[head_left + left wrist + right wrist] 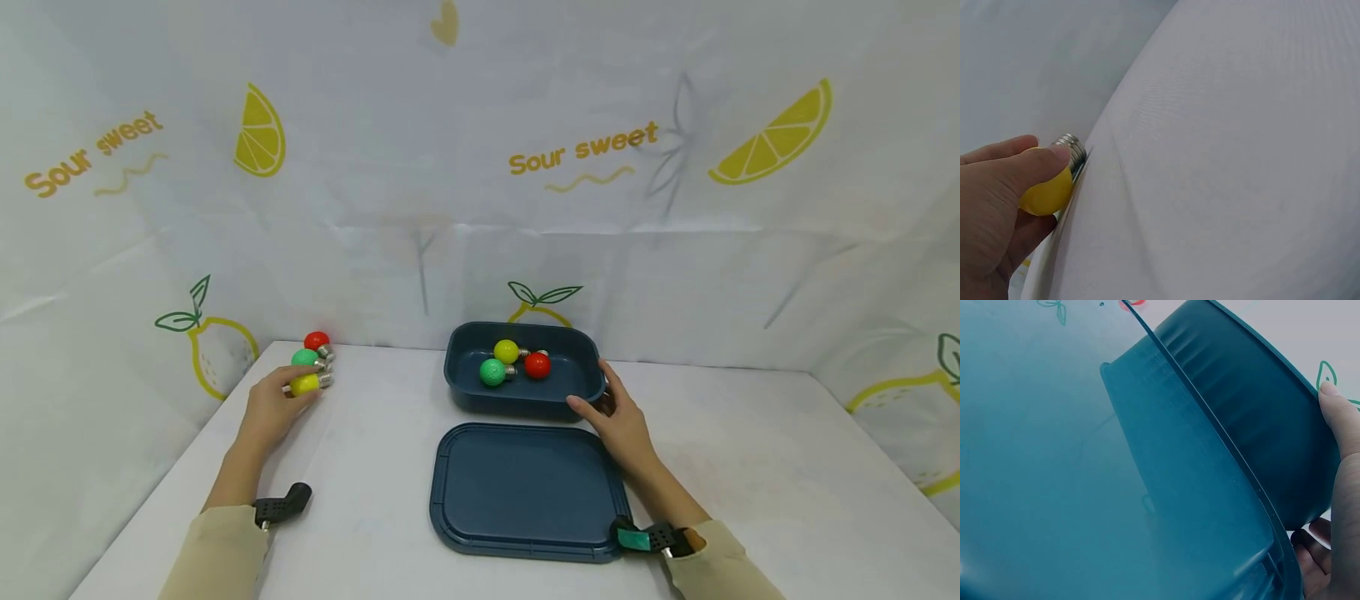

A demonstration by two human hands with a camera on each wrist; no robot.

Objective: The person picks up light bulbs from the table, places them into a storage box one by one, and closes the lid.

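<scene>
From the head we look forward and down across the bench (pixel 375 500). Our left wrist view, close up, shares the yellow light bulb (pixel 1047 199) with it; our right wrist view looks low across the lid (pixel 1054 487) to the blue container (pixel 1241 394), both shared too.

I view, within the left grip (pixel 270 406), a yellow bulb (pixel 303 385), smooth and plastic-looking, its threaded base (pixel 1077 152) metallic; against the right grip (pixel 622 423), a matt plastic box (pixel 517 403); nearer than that grip, a glossy lid (pixel 525 492).
</scene>
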